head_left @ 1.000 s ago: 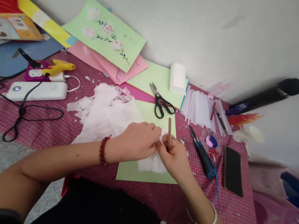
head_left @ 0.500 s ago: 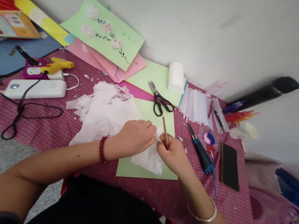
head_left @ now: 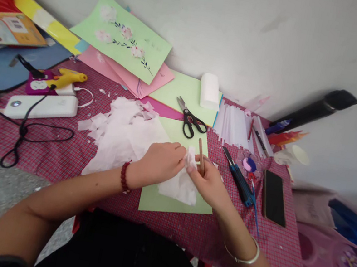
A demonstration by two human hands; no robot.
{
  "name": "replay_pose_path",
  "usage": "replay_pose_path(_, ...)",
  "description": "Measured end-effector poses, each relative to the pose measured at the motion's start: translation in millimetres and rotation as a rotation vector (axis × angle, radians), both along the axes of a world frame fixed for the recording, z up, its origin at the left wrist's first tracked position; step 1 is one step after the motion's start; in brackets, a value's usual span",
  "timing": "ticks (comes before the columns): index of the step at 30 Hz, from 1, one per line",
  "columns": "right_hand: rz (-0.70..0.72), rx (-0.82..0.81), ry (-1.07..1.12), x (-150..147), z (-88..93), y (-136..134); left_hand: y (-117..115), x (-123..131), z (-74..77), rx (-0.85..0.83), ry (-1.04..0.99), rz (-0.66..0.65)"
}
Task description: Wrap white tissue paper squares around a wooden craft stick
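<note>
My left hand [head_left: 159, 163] and my right hand [head_left: 208, 182] meet over a light green sheet [head_left: 170, 196] on the red checked tablecloth [head_left: 56, 158]. Both pinch a small crumpled piece of white tissue paper [head_left: 190, 158] between their fingertips. My right hand also grips a thin brown wooden stick [head_left: 201, 154] that points up and away. More white tissue [head_left: 181, 188] hangs and lies under the hands. A heap of torn tissue pieces [head_left: 123, 131] lies to the left.
Black scissors [head_left: 191, 121] lie just beyond the hands. A blue craft knife [head_left: 238, 177], a black phone [head_left: 273, 197] and white paper strips [head_left: 235, 126] are on the right. A white power bank [head_left: 43, 106], yellow glue gun [head_left: 64, 78] and black cable [head_left: 31, 133] lie left. Coloured card sheets [head_left: 125, 46] lean on the wall.
The hands have lifted the tissue slightly and bunched it tighter between the fingertips. The stick has tilted a little in my right hand.
</note>
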State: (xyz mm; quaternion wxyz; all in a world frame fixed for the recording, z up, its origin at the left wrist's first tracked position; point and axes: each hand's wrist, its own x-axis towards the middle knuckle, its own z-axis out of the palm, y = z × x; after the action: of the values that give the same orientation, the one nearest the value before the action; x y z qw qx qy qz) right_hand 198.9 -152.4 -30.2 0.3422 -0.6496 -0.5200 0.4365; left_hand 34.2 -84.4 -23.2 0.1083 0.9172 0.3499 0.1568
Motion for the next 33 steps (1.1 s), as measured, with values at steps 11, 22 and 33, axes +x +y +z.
replay_pose_path(11,-0.022,-0.074,0.295,1,-6.4,13,-5,-11,8.3,-0.237,-0.221,-0.145)
replay_pose_path(22,0.046,0.022,0.228,-5,-0.3,17,-3,-24,5.5,-0.419,-0.442,0.065)
replay_pose_path(33,0.172,0.163,0.098,-10,19.5,7,-4,-14,30.6,-0.607,-0.423,-0.098)
